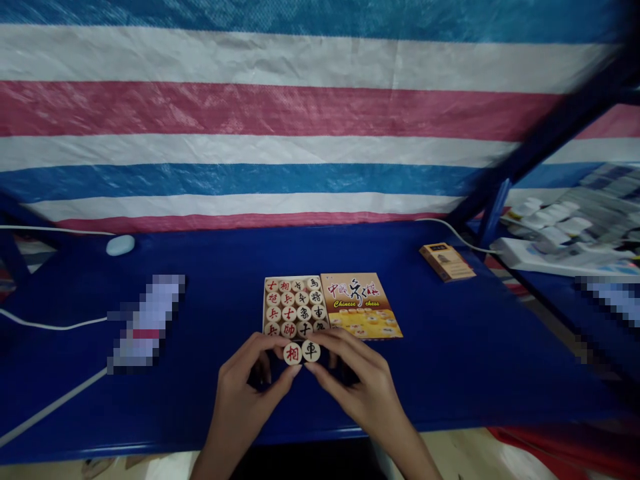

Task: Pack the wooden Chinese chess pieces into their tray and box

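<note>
On the table (450, 347) we see the box of pieces (295, 307) with its lid (361, 305) just to its right. Before the box, two pieces (301, 352) sit side by side between our left hand (250, 387) and right hand (357, 383). A small pack (447, 261) lies farther right, behind.

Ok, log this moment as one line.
left hand: holds red-character piece | right hand: holds black-character piece | pieces side by side, before open box

Pale wooden-looking discs (301, 352); woven plastic tarp (300, 107), apparently glossy.
</note>
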The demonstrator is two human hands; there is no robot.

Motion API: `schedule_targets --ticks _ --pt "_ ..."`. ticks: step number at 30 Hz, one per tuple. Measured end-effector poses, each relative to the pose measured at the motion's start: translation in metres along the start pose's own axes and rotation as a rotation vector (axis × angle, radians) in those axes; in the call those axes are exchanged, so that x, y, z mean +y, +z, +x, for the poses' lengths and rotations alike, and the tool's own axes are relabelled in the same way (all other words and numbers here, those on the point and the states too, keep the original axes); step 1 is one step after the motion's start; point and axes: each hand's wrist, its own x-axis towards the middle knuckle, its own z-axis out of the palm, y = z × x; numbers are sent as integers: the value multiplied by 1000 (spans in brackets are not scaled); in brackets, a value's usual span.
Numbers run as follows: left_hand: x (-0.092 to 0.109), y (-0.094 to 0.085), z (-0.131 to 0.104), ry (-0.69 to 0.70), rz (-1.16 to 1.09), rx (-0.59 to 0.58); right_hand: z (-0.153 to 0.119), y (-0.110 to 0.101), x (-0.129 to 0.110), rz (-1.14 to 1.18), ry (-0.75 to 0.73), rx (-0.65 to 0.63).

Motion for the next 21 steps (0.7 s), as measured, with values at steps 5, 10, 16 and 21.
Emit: schedule_targets --ticks 5,10,16,21 --pt "1 -1 0 -23 -13 22 1 -1 3 -28 -28 -7" --pt "2 -1 2 -24 -43 14 1 0 4 -41 -22 10" --pt "4 -1 4 -36 -73 16 1 1 4 -6 16 -17" --pt "2 -1 2 -27 -62 1 0 1 4 -21 -18 -14"
